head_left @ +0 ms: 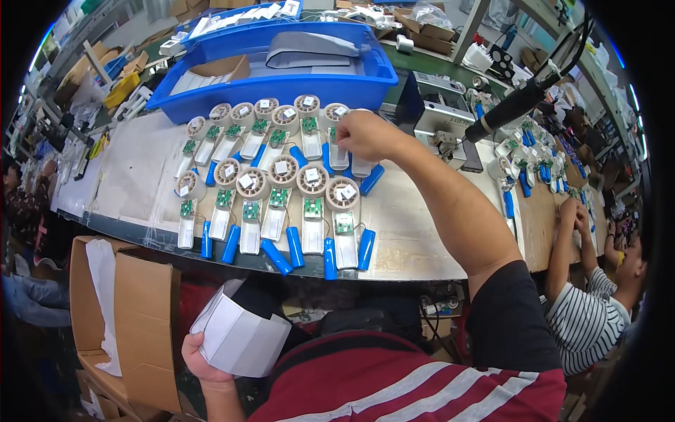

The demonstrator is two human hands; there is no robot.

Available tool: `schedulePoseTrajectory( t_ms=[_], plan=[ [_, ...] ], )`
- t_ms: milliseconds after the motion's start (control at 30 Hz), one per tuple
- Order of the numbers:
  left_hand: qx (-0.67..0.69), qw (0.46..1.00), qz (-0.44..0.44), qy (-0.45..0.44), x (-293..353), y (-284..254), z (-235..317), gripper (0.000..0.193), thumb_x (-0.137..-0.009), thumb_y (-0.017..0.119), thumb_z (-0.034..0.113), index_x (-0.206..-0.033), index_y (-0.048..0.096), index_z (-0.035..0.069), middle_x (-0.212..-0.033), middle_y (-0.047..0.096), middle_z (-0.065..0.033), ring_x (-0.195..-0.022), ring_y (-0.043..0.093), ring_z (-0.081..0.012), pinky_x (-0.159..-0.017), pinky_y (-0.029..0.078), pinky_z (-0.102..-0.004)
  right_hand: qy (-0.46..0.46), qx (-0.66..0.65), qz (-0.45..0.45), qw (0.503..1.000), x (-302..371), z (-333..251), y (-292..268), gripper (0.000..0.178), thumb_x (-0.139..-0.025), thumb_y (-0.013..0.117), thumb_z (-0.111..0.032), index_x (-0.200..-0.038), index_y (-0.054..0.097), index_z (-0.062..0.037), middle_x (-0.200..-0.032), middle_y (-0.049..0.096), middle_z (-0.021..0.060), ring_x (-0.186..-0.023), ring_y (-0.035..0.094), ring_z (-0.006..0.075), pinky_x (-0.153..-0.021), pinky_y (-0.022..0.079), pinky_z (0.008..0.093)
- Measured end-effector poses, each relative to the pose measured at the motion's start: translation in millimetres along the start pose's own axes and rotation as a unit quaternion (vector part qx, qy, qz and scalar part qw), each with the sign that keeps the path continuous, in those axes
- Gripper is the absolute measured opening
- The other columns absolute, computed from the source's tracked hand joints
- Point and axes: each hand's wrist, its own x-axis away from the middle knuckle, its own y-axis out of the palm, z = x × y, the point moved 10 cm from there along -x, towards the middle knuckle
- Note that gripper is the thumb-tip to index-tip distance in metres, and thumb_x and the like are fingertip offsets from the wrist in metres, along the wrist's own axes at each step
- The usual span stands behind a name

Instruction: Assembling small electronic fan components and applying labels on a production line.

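My left hand (202,360) is low at the left, fingers wrapped round the edge of some bent white paper sheets (242,334). Over the right end of the back row on the table, my right hand (367,135) points down with its fingers pinched together; whatever they hold is hidden. Under and beside it are handheld fan assemblies, each with a round cream fan head (312,181), a white handle shell (345,250), a green circuit board (344,223) and a wired blue battery (330,259). Small white squares (312,175) lie on the fan heads.
A blue bin (274,88) holding grey-white material stands behind the rows. Right of it are a metal device (443,105) and a black cylindrical tool (510,109). An open cardboard box (148,323) stands at the lower left. Another person (587,316) works at the right.
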Motion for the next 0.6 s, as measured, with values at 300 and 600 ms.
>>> schedulePoseTrajectory(
  t_ms=[300,600],
  plan=[
    [-0.004,1.000,0.001,0.007,-0.9,-0.3,1.2,0.080,-0.087,0.051,0.023,-0.158,0.037,-0.009,-0.151,0.056,-0.0330,-0.125,0.065,-0.0484,-0.107,0.052,-0.0554,0.035,0.016,-0.050,0.998,-3.6,3.5,26.5,0.014,-0.086,0.072,-0.012,-0.094,0.080,-0.0035,-0.091,0.078,0.0104,-0.080,0.070,0.0255,-0.077,0.057,0.0383],
    [0.029,0.999,0.011,-0.020,-2.6,9.8,-2.7,0.078,-0.088,0.051,0.020,-0.159,0.037,-0.010,-0.149,0.056,-0.0354,-0.124,0.065,-0.0495,-0.111,0.048,-0.0570,-0.002,0.056,0.103,0.993,-5.9,23.9,36.7,0.018,-0.083,0.072,-0.019,-0.092,0.080,-0.0046,-0.087,0.077,0.0119,-0.078,0.069,0.0330,-0.077,0.055,0.0444]
  ],
)
